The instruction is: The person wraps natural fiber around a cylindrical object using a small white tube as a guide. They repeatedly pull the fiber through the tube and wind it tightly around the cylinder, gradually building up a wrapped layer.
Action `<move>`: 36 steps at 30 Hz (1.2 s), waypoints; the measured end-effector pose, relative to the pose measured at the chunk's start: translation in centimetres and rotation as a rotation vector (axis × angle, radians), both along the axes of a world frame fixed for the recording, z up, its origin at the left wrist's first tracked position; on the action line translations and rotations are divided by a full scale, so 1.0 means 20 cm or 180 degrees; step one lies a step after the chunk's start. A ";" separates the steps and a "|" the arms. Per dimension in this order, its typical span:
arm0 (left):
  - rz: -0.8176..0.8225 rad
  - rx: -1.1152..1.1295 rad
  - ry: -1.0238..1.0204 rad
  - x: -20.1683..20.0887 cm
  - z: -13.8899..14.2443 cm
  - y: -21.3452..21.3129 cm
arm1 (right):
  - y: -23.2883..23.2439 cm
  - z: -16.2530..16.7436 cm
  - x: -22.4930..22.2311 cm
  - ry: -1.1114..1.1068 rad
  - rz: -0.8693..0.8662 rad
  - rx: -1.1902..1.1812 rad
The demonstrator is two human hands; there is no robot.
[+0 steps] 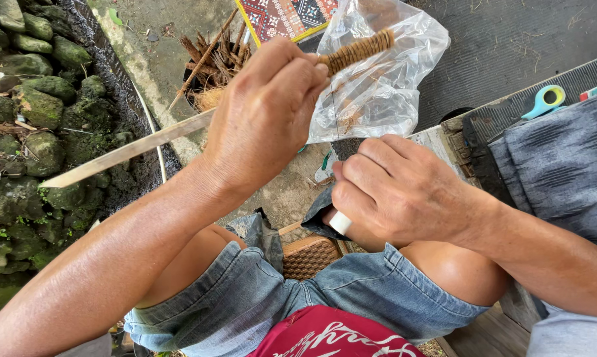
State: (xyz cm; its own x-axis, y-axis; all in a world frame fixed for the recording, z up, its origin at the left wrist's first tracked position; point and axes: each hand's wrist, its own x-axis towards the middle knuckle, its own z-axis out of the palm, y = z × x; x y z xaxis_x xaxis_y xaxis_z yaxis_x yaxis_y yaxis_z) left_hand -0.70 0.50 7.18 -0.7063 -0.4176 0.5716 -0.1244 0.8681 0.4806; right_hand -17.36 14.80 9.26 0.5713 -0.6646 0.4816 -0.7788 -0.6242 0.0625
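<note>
Brown fibre binding wraps the short stretch of the wound stick [359, 51] that juts past the left hand [262, 112]; the rest of it lies hidden inside the fist, and I cannot tell whether the pale flat strip [126, 152] running out to the left below the wrist is part of the same piece. That left grip is shut tight around the stick, fingers curled over and the thumb side pressed near the binding, held up in front of a clear plastic bag [378, 79]. A thin thread [333, 106] drops from the binding toward the right hand [397, 192], too fine to follow all the way. The right grip is also shut, clenched around a white handle [340, 223] whose butt end alone shows under the little finger; a dark piece rises above the knuckles, but what it is stays unclear. Both hands hover over the person's bare knees and denim shorts [351, 291]. A woven basket [308, 254] peeks out between the legs, mostly covered. Scissors with a teal handle [544, 100] lie on the table at right, blades out of sight.
</note>
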 end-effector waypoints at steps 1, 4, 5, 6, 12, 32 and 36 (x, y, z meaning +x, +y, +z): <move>0.0026 -0.0044 -0.0079 0.00 0.00 0.01 | 0.00 0.02 -0.01 0.0016 0.0061 0.0007; -0.0146 -0.0267 -0.0286 0.00 0.01 0.02 | 0.01 0.07 -0.03 0.0080 0.0201 -0.0083; -0.0186 -0.0336 -0.0372 0.00 0.01 0.03 | 0.00 0.09 -0.05 0.0111 0.0217 -0.0189; -0.0226 -0.0406 -0.0456 -0.01 0.01 0.04 | 0.00 0.11 -0.06 0.0144 0.0231 -0.0295; -0.0771 -0.0534 -0.0527 0.01 0.03 0.08 | -0.02 0.18 -0.17 -0.0535 0.0115 -0.0228; -0.1049 0.0324 0.0001 0.02 0.14 0.15 | -0.14 -0.18 -0.40 -0.4542 -0.0726 0.3025; -0.0630 0.0676 -0.0119 0.02 0.14 0.14 | -0.14 -0.24 -0.35 -0.5638 -0.0684 0.3729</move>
State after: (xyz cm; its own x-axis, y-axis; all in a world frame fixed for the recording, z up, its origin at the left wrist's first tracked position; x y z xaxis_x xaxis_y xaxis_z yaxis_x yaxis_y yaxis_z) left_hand -0.33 3.25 9.88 -0.8049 -0.3772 0.4581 0.0163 0.7576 0.6525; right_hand -24.42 11.91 4.40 -0.0121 -0.9567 -0.2909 0.3901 0.2634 -0.8823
